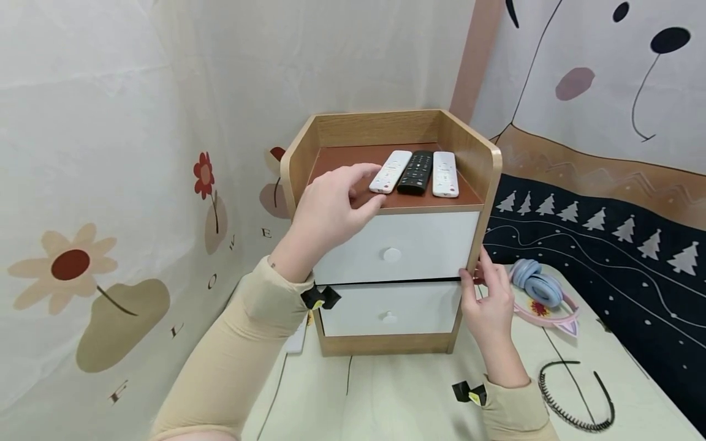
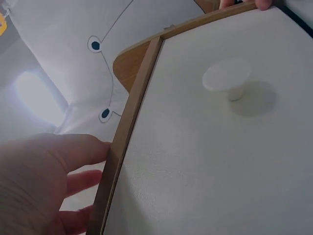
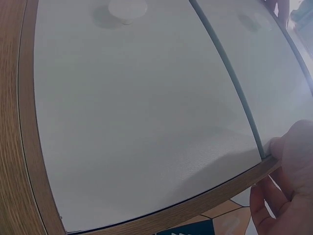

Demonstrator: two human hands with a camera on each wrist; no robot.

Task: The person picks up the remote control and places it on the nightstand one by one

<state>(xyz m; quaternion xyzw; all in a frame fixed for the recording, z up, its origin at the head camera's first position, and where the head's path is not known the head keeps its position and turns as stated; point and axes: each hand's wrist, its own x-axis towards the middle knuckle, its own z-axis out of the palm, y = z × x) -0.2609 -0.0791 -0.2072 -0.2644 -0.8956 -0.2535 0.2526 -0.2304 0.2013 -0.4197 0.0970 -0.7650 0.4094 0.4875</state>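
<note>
A right hand (image 1: 491,303) clamps the side of a wood-grained cabinet (image 1: 386,344) at the center of the frame, as a left hand (image 1: 331,205) arches beside 3 remotes on its top.
The right hand's thumb presses the front edge, its fingers behind the side panel; the left hand's thumb and fingers stand apart, palm turned down, next to the left white remote (image 1: 390,172), though whether they touch it cannot be told. A black remote (image 1: 416,173) and a right white remote (image 1: 445,174) lie alongside, above 2 white drawers (image 1: 353,245). The left forearm slants up from the bottom edge; the right rises at lower right, near blue-and-pink headphones (image 1: 536,285) and a black headband (image 1: 592,427).
</note>
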